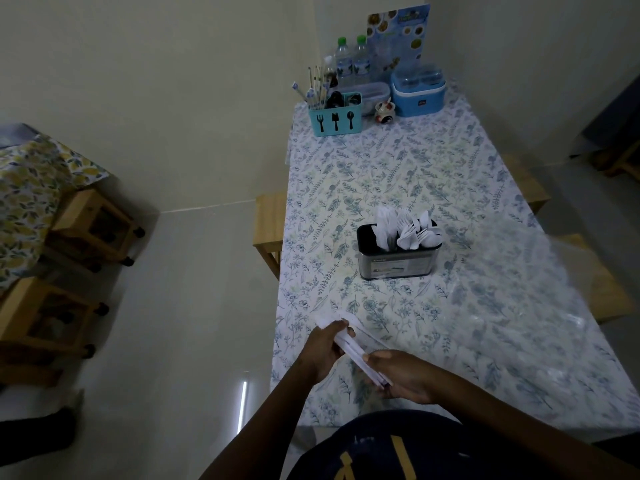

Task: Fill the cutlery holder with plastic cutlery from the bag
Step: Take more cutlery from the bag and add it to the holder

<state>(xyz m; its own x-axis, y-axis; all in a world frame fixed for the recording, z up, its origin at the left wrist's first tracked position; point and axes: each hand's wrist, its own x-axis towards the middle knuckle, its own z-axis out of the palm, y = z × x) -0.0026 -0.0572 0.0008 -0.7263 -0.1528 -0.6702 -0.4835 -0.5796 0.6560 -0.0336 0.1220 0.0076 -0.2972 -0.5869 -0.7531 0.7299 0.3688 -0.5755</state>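
Note:
A metal cutlery holder [398, 263] with a black rim stands in the middle of the table, with several white plastic spoons and forks [412, 228] upright in it. Near the table's front edge I hold a bundle of white plastic cutlery [349, 344] between both hands. My left hand [327, 348] grips its upper end, and my right hand [401, 377] grips its lower end. A clear plastic bag [540, 289] lies flat on the right side of the table, hard to make out.
The table [381, 168] has a floral cloth. At its far end stand a teal cutlery caddy [335, 121], water bottles [351, 62], a blue container [419, 93] and a menu card [398, 36]. Wooden stools [93, 226] stand on the floor at left.

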